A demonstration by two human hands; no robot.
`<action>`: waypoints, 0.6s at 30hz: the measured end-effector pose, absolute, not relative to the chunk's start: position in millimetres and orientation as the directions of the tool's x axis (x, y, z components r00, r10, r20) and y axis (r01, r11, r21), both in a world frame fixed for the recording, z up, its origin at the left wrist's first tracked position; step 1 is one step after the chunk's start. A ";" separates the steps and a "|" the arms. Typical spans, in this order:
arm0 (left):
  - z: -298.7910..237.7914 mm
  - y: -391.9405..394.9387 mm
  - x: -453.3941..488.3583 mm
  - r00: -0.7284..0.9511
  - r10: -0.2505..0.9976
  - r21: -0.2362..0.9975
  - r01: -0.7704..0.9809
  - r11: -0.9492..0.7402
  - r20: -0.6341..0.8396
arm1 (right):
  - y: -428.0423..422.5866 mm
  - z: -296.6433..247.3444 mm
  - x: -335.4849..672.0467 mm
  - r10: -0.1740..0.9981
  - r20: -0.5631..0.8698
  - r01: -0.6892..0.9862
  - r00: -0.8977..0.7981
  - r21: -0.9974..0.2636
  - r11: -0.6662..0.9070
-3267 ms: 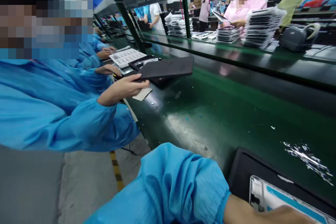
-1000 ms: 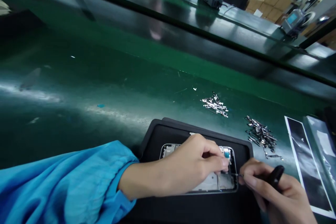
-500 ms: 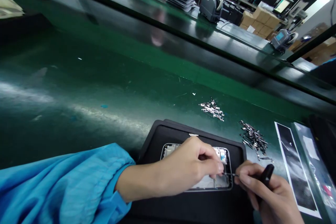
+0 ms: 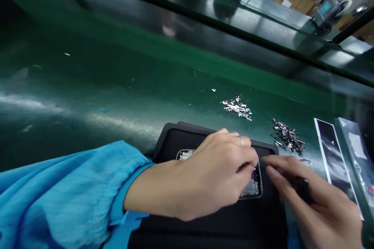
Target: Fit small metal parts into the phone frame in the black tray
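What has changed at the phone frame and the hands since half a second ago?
The left hand has spread flatter over the phone frame, hiding more of it. The right hand has laid its fingers forward, so the tool's thin tip no longer shows. The black tray and both metal part piles stayed where they were.

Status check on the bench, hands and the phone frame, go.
Left hand flat over phone frame on black tray. Right hand beside it, gripping dark tool. Two piles of small metal parts beyond the tray, clear of both hands.
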State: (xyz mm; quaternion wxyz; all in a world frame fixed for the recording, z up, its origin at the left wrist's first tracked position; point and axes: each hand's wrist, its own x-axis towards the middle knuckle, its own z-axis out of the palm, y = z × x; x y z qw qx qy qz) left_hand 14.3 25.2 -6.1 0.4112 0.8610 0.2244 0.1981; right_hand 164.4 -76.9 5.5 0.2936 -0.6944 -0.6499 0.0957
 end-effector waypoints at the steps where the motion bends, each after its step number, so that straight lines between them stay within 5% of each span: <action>1: -7.8 26.9 16.0 0.813 0.573 0.803 0.273 -0.529 0.101 | -78.7 5.3 165.4 0.945 0.297 0.904 0.138 -0.429 0.002; 5: -20.0 29.7 20.9 0.790 0.612 0.743 0.429 -0.513 -0.033 | -89.8 -1.7 172.2 0.962 0.273 0.986 0.006 -0.162 0.040; 15: -35.4 24.9 21.3 0.800 0.571 0.592 0.373 -0.715 0.186 | -93.1 -27.3 166.0 0.898 0.237 0.924 -0.371 0.001 0.382; 18: -37.8 24.1 21.6 0.780 0.583 0.601 0.360 -0.714 0.226 | -90.1 -27.4 160.2 0.894 0.254 0.921 -0.370 -0.025 0.388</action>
